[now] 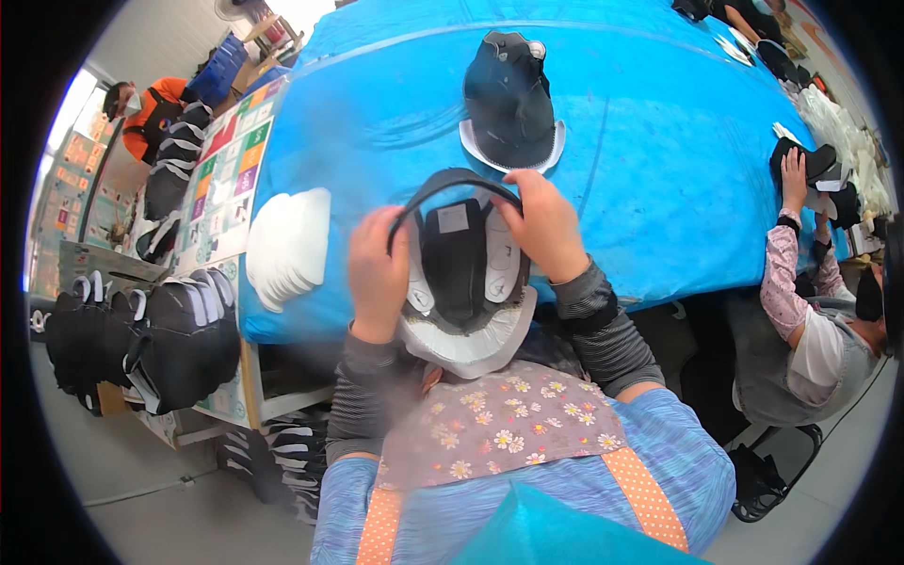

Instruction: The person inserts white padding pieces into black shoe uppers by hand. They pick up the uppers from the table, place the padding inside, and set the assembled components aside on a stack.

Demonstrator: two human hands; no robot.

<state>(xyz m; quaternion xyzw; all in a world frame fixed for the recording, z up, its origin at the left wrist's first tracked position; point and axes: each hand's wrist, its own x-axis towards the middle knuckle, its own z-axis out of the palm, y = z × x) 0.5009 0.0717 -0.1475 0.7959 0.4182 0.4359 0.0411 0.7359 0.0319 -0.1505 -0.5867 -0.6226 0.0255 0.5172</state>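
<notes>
In front of my chest I hold an unfinished black cap (pixel 454 268), its inside facing up. Its white brim (pixel 471 344) points toward me. Inside are a black middle panel with a small pale label and white side panels. My left hand (pixel 379 273) grips the left side of the cap's black rim band, and my right hand (pixel 546 226) pinches the same band at the upper right. The band arches up between the two hands. Farther off on the table lies another black cap (pixel 508 104) with a white-edged brim.
A blue sheet (pixel 395 94) covers the table. A stack of white curved pieces (pixel 287 247) lies to my left. Stacked black caps (pixel 179 339) sit at the left. One person (pixel 155 118) is at far left; another (pixel 824 348) handles black pieces at right.
</notes>
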